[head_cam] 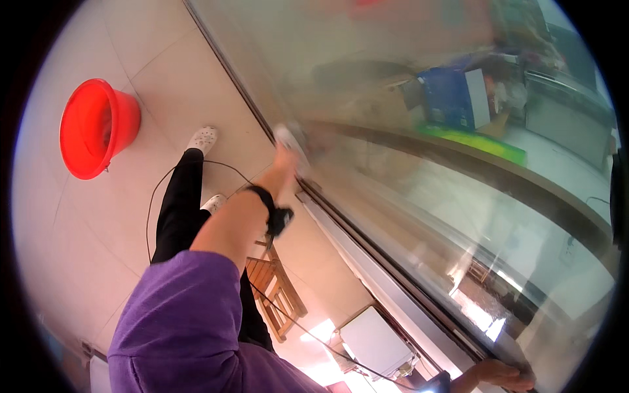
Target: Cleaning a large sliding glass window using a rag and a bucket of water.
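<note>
My left hand [287,164], blurred, presses a white cloth [287,137] against the lower part of a large glass panel [354,191], close to its dark bottom frame [344,223]. A black strap with a small device [280,221] is around that wrist, with a thin cable running from it. At the lower right, my right hand [506,377] rests at the panel's frame, its fingers partly hidden; a similar device [435,383] is at its wrist. A red plastic bucket [128,118] stands on the tiled floor to the left, apart from both hands.
My feet in white clogs [204,138] are on the tiles between bucket and glass. A wooden chair [282,299] and a white-topped item [376,341] stand below. Cable [314,326] crosses near my body. Through the glass show a blue box [447,98] and a green strip [476,142].
</note>
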Action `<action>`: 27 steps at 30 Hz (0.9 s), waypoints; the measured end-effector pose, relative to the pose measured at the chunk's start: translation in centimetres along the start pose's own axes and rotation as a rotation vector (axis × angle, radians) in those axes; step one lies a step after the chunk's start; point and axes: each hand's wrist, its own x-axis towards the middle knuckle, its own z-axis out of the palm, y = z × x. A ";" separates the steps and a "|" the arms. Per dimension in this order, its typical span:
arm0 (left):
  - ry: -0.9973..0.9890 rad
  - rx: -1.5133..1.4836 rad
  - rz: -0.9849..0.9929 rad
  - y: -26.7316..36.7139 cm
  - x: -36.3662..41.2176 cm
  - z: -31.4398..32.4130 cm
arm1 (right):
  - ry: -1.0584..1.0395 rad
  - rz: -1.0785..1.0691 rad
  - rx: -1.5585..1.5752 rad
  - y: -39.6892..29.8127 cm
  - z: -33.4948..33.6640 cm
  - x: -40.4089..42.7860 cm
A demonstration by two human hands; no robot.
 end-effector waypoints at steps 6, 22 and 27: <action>-0.104 0.171 -0.074 -2.5 -17.8 5.4 | -0.066 -0.093 -0.094 -0.3 0.2 -1.6; 0.029 0.028 0.051 3.1 -12.8 3.9 | -0.046 -0.038 -0.070 -0.2 0.0 -1.7; -0.476 0.631 0.734 -1.0 -33.4 8.7 | -0.033 -0.125 -0.108 0.7 -0.5 -1.7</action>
